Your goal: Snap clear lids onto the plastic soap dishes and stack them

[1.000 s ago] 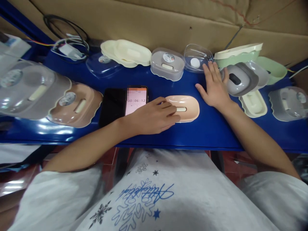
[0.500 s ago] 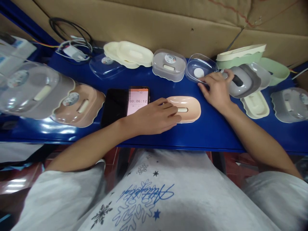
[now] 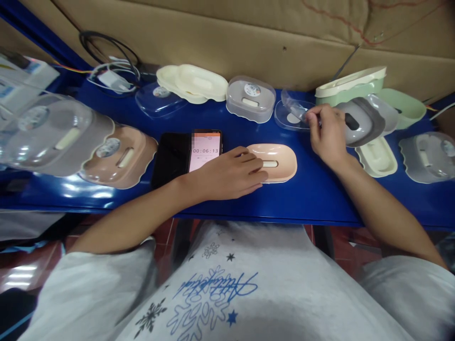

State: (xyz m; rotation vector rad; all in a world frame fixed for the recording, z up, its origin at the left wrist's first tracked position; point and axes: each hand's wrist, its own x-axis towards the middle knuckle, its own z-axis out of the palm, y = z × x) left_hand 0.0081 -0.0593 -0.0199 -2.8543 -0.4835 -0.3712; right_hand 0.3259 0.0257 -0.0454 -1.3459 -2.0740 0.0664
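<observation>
My left hand point(image 3: 234, 173) rests over the left end of a peach soap dish point(image 3: 286, 158), its bent fingers gripping the rim and inside. A cream bar-shaped insert point(image 3: 269, 164) shows in the bottom of the dish. My right hand point(image 3: 329, 132) pinches the near edge of a clear plastic lid point(image 3: 289, 103), which is tilted up and blurred. Beneath or behind it a white round sticker point(image 3: 293, 118) shows; whether there is one clear lid or two I cannot tell. Right beside this hand lies a grey soap dish part point(image 3: 359, 121) with a dark slot.
A phone point(image 3: 205, 150) with a running timer lies left of the peach dish. Lidded soap boxes point(image 3: 117, 158) stack at left. Cream trays point(image 3: 199, 83) and a lidded grey box point(image 3: 250, 102) line the back. Green parts point(image 3: 405, 106) and another grey box point(image 3: 426, 156) stand right.
My right hand has gone from spread fingers over the clear lids to a pinch, raising a clear lid into a tilt. My left hand stays on the peach dish.
</observation>
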